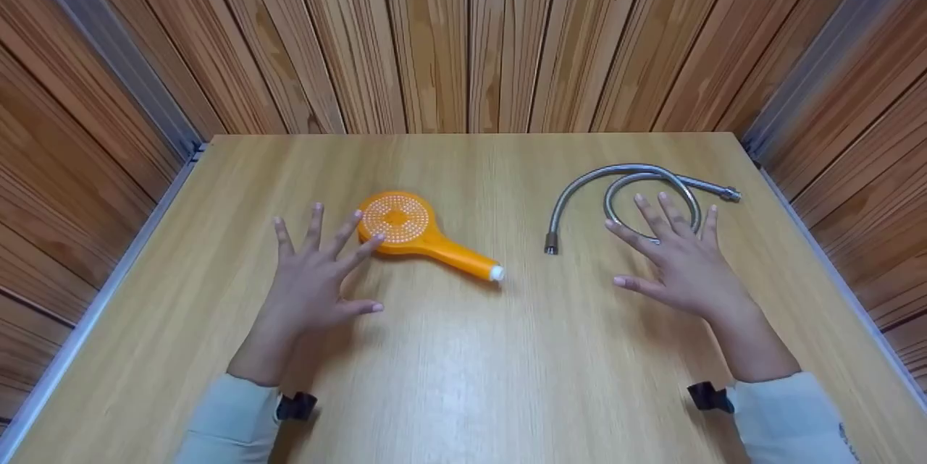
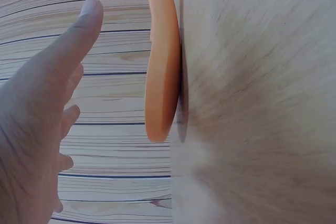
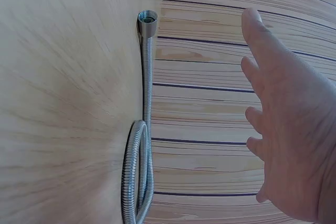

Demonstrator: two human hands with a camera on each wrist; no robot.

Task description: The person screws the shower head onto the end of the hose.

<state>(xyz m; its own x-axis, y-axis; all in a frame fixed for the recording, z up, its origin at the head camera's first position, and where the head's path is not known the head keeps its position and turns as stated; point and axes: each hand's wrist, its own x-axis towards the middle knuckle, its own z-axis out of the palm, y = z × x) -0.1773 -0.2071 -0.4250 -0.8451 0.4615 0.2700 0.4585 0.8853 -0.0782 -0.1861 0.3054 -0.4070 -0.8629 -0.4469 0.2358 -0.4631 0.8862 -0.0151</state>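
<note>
Left hand (image 1: 310, 290) hovers spread, holding nothing, by the orange shower head (image 1: 431, 236) left of centre; right hand (image 1: 691, 272) likewise by the looped metal hose (image 1: 641, 169), far right; handle (image 1: 463, 258) and near end fitting (image 1: 552, 242) probably give surest grip.

Table (image 1: 500, 189), pale and wood-grained; back wall (image 1: 438, 37), vertically planked and dark-seamed, along the far edge; left wall (image 1: 58, 160) and right wall (image 1: 876, 160), likewise planked, beyond the side edges; grey posts (image 1: 110, 37) at the far-left and far-right corners; pale rails (image 1: 98, 305) along the left and right edges
</note>
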